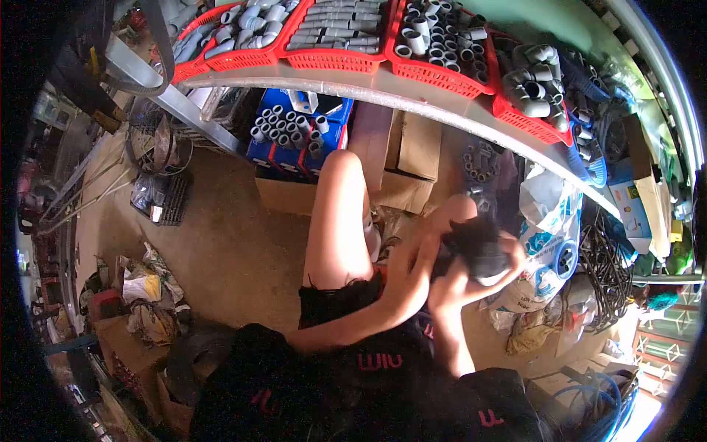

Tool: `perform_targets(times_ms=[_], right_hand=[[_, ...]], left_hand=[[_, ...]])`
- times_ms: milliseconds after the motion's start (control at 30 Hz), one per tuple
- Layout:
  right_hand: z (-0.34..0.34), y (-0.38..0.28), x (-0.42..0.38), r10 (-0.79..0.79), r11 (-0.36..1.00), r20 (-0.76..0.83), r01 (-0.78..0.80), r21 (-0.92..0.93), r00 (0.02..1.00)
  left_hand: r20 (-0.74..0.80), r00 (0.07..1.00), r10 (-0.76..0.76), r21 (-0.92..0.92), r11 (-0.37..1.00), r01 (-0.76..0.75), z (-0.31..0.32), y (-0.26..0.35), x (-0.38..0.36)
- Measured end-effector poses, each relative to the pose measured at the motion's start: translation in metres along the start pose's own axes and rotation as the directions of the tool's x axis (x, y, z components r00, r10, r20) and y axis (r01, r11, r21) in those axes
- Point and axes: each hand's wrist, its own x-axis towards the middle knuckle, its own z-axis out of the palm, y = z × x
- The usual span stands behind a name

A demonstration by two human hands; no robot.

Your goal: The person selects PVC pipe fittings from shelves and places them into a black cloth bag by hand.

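A dark, rounded thing (487,255) with a ragged black upper part and a pale lower edge sits between my hands, above my bent knee. My right hand (455,289) wraps round it from below and the right, fingers curled along its side. At its left side, my left hand (414,271) presses with fingers bent against the dark surface. Motion blurs both hands and the thing, so I cannot tell its exact kind.
Red baskets (335,61) of grey pipe fittings line the shelf (442,110) ahead. Beneath it, short grey pipes stand on a blue box (283,156) beside cardboard boxes (416,151). A printed sack (541,269) and coiled black hose (607,272) lie right; rags (151,298) lie left.
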Motion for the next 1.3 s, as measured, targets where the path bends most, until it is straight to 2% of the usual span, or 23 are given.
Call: perform_targets(times_ms=[67,133,167,200,233,333,367,400,500,567,600,633,667,733,833,867,933,1000,1067,1133,1200,1267,1300], right_hand=[[-0.002,-0.005,0.003,0.176,0.984,-0.093,-0.177,-0.002,0.98],[-0.004,0.002,-0.007,0.127,0.989,-0.144,-0.136,-0.056,0.981],[-0.007,0.001,-0.009,-0.006,0.979,-0.047,-0.004,-0.204,0.999],[-0.006,0.005,-0.018,-0.049,0.995,-0.002,0.049,-0.088,0.999],[-0.009,0.008,-0.02,-0.063,0.993,0.035,0.066,-0.099,0.997],[-0.007,0.011,-0.008,0.106,0.993,-0.121,-0.111,-0.039,0.987],[-0.016,0.008,0.003,0.018,0.975,-0.084,-0.035,-0.217,0.996],[-0.013,0.006,0.009,0.159,0.979,-0.189,-0.18,-0.095,0.969],[-0.015,-0.001,0.005,0.115,0.989,-0.138,-0.126,-0.076,0.984],[-0.009,-0.003,-0.008,0.146,0.989,-0.196,-0.142,0.035,0.97],[-0.013,-0.007,-0.008,-0.013,0.996,-0.069,0.007,-0.088,0.998],[-0.01,-0.005,-0.016,-0.033,0.997,-0.059,0.029,-0.066,0.998],[-0.006,-0.001,-0.023,-0.052,0.998,-0.054,0.05,-0.044,0.997],[-0.005,0.004,-0.02,-0.084,0.994,-0.101,0.076,-0.08,0.991],[-0.012,0.002,0.003,0.061,0.994,-0.075,-0.068,-0.091,0.995],[-0.012,0.0,0.013,0.177,0.973,-0.128,-0.193,-0.123,0.976],[-0.006,-0.009,0.013,0.272,0.958,-0.17,-0.282,-0.041,0.947],[-0.001,-0.003,-0.006,-0.002,0.998,-0.017,0.001,-0.061,1.0],[-0.002,-0.004,-0.016,0.014,0.998,0.158,-0.003,-0.07,0.987],[0.005,-0.004,-0.007,-0.009,1.0,0.068,0.01,-0.021,0.998],[0.008,-0.007,0.016,0.155,0.988,0.094,-0.153,-0.032,0.983],[0.012,0.003,0.015,0.278,0.956,0.063,-0.283,0.077,0.958],[0.011,0.003,0.01,0.164,0.984,0.117,-0.17,0.049,0.98]], left_hand=[[0.027,0.995,0.091,0.133,0.987,-0.094,0.002,0.001,-0.003],[0.062,0.988,0.142,0.228,0.962,-0.152,-0.002,-0.004,0.001],[0.042,0.978,0.203,0.088,0.975,-0.206,0.003,-0.007,0.008],[0.014,0.965,0.26,-0.052,0.964,-0.259,0.009,0.002,0.019],[0.109,0.993,0.042,-0.076,0.997,-0.034,-0.002,0.018,0.019],[0.161,0.985,0.065,-0.001,0.998,-0.065,0.001,-0.005,0.013],[0.176,0.979,0.099,0.153,0.98,-0.126,0.0,-0.007,0.009],[0.267,0.964,-0.002,0.174,0.984,-0.046,-0.001,-0.007,0.004],[0.335,0.942,0.003,0.159,0.986,-0.059,0.005,0.002,-0.001],[0.349,0.935,-0.066,-0.06,0.994,0.093,0.006,-0.001,0.006],[0.362,0.927,-0.101,-0.167,0.971,0.171,0.006,-0.004,0.011],[0.358,0.928,0.105,-0.188,0.981,-0.038,0.004,-0.012,0.023],[0.363,0.932,-0.007,-0.241,0.965,0.101,0.004,0.009,0.024],[0.426,0.902,0.063,-0.08,0.996,-0.032,-0.004,-0.01,0.019],[0.367,0.929,-0.044,-0.158,0.981,0.109,0.005,0.006,0.002],[0.246,0.969,0.013,-0.216,0.976,0.042,0.012,0.003,-0.001],[0.283,0.958,-0.044,-0.24,0.964,0.115,0.009,0.002,0.004],[0.278,0.953,0.121,-0.076,0.992,-0.104,0.0,0.012,0.022],[0.205,0.978,-0.035,-0.311,0.945,0.099,-0.002,0.033,0.03],[0.132,0.986,0.102,-0.031,0.995,-0.099,-0.003,0.015,0.029],[0.026,0.986,0.164,0.059,0.985,-0.165,-0.002,-0.004,0.016],[0.102,0.993,-0.053,0.066,0.997,0.046,-0.008,0.013,0.013],[0.056,0.998,0.015,-0.005,1.0,-0.015,-0.009,0.017,0.016]])
